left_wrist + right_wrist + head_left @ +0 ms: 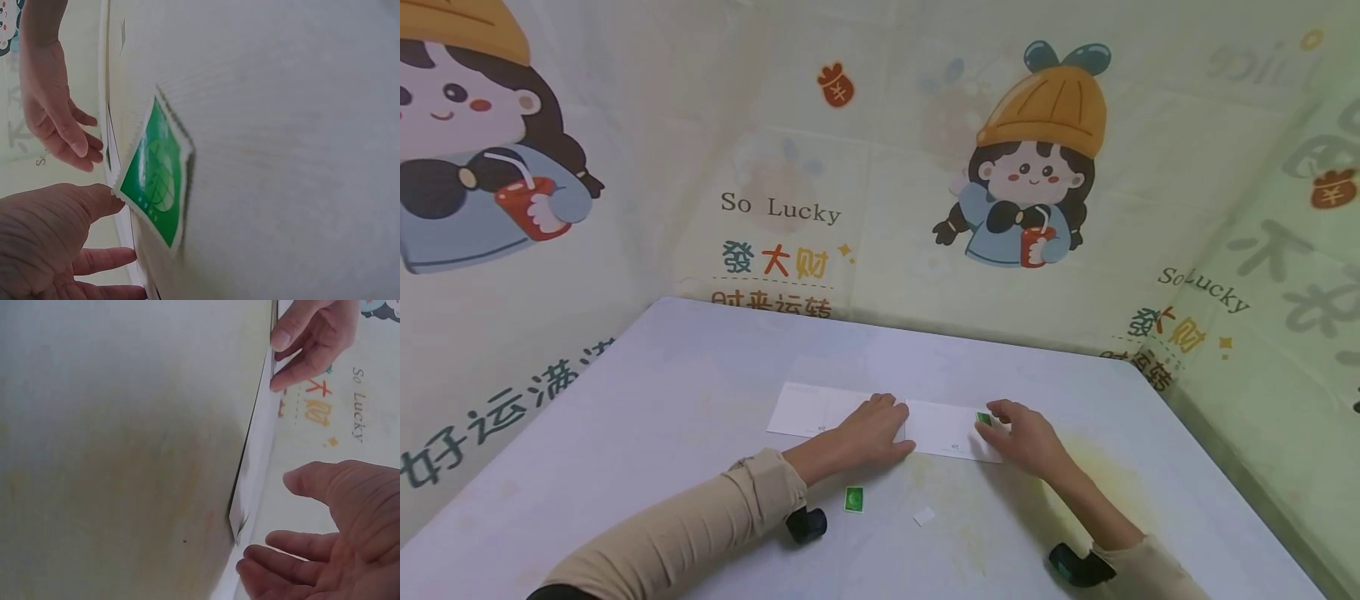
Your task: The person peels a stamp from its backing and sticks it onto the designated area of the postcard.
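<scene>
Two flat white paper pieces, like envelopes or cards, lie end to end on the table: a left one point(800, 408) and a right one point(936, 427). My left hand point(868, 433) rests where they meet, fingers extended over the paper. At the right piece's upper right corner sits a green stamp point(982, 418), partly covered by my right hand point(1026, 437). In the right wrist view, that hand's thumb point(312, 480) and fingers are apart with nothing between them, beside the paper's end. A second green stamp point(155, 175) lies on the table nearer me, below my left hand.
A small white paper scrap point(924, 517) lies right of the loose stamp. The white table point(700, 358) has yellowish stains toward the right. Printed cloth point(887, 167) hangs behind the table and along its sides. Each wrist carries a black camera point(807, 526).
</scene>
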Demonstrator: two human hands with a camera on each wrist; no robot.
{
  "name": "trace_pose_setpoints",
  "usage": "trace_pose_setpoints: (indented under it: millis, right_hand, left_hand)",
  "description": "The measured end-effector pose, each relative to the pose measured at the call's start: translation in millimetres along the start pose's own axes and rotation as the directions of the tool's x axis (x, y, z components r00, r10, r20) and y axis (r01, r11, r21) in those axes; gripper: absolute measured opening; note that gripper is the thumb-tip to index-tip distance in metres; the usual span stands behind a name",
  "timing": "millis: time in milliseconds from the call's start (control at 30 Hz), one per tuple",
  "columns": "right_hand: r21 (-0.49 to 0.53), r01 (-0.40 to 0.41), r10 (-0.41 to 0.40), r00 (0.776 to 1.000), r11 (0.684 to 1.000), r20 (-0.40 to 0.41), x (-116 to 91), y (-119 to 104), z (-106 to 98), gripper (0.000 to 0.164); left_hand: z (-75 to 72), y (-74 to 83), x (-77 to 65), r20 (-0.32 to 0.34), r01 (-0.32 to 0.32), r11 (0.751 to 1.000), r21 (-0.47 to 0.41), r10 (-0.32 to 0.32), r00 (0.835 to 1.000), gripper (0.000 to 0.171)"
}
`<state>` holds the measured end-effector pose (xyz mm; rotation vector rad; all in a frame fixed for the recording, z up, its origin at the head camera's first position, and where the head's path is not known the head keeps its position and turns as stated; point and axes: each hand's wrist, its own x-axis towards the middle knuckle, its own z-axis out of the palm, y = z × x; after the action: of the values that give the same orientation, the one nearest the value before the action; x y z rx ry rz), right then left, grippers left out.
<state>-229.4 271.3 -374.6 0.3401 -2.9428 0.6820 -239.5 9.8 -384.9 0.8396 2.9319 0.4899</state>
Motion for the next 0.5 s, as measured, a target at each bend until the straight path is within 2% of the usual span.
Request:
trace_pose_setpoints:
  millis: [133, 333, 500]
  right_hand:
    - [-0.047, 0.002, 0.002, 0.997, 0.999, 0.081, -3.9, -6.4, 0.0, 0.057]
    - [-0.077, 0.089, -0.076, 0.984, 0.993, 0.158, -8.0, -8.4, 1.9, 0.070]
    - [-0.082, 0.114, -0.095, 0.974, 0.990, 0.205, -10.0, -8.0, 2.9, 0.076]
  left_hand:
    - [0.5, -0.9, 1.4, 0.004, 0.001, 1.000, 0.000, -0.001, 1.000, 0.042]
    - [0.4, -1.6, 1.0, 0.002, 0.000, 1.000, 0.003, 0.000, 1.000, 0.042]
    - [0.4, -1.7, 0.6, 0.008, 0.010, 1.000, -0.003, -0.010, 1.000, 0.044]
